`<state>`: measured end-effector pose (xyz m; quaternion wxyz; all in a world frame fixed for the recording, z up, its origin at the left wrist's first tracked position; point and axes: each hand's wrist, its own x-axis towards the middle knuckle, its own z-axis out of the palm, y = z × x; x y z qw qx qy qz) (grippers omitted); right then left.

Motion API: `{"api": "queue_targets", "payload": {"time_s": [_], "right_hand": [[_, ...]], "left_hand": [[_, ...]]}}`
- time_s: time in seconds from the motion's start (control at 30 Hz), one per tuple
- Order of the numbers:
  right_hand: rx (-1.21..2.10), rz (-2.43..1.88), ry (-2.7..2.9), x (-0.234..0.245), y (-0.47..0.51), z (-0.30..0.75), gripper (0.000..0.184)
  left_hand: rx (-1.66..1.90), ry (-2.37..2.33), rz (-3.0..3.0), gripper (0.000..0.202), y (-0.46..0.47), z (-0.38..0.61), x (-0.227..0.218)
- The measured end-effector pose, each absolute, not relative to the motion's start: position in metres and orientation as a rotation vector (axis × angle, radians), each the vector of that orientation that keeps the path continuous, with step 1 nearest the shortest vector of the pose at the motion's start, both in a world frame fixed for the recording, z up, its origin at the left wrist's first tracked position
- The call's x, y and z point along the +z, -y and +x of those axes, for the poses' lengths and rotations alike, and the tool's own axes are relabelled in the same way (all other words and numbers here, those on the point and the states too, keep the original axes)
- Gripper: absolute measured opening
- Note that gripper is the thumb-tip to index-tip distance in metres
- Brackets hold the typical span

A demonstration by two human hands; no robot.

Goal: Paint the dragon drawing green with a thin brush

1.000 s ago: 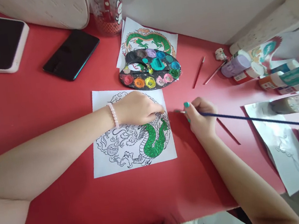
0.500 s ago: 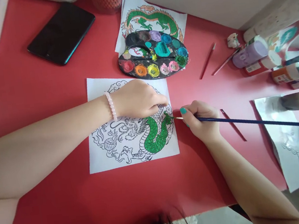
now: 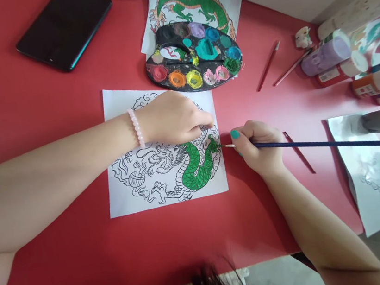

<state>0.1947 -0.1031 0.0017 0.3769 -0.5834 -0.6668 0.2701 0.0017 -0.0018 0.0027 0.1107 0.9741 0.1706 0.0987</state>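
Note:
A sheet of white paper (image 3: 115, 105) with a printed dragon outline lies on the red table. Part of the dragon's body (image 3: 197, 174) is painted green. My left hand (image 3: 175, 119), a pink bead bracelet at its wrist, rests on the sheet's upper half with fingers curled in, hiding part of the drawing. In my right hand (image 3: 258, 145), just beyond the sheet's right edge, a long blue-handled paintbrush (image 3: 316, 144) is pinched between thumb and fingers. Its tip meets the green claw area near that edge.
Above the sheet sits a black paint palette (image 3: 196, 62), overlapping a painted dragon picture (image 3: 192, 2). A black phone (image 3: 66, 28) lies at upper left. Thin red brushes (image 3: 268, 66), paint bottles (image 3: 327, 52) and a silvery sheet (image 3: 365, 175) are on the right.
The view has shifted slightly, so most things sit a little higher. The brush tip stays at the green claw area, and both hands keep nearly the same place on and beside the sheet.

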Motion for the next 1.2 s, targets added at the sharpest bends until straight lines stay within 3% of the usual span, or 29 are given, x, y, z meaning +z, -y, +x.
{"api": "queue_targets", "payload": {"time_s": [1.2], "right_hand": [[0.696,-1.488,1.727,-0.0026,0.1018,0.1976,0.039]], "left_hand": [[0.255,-0.529,2.894,0.037,0.0019,0.0028,0.002]]}}
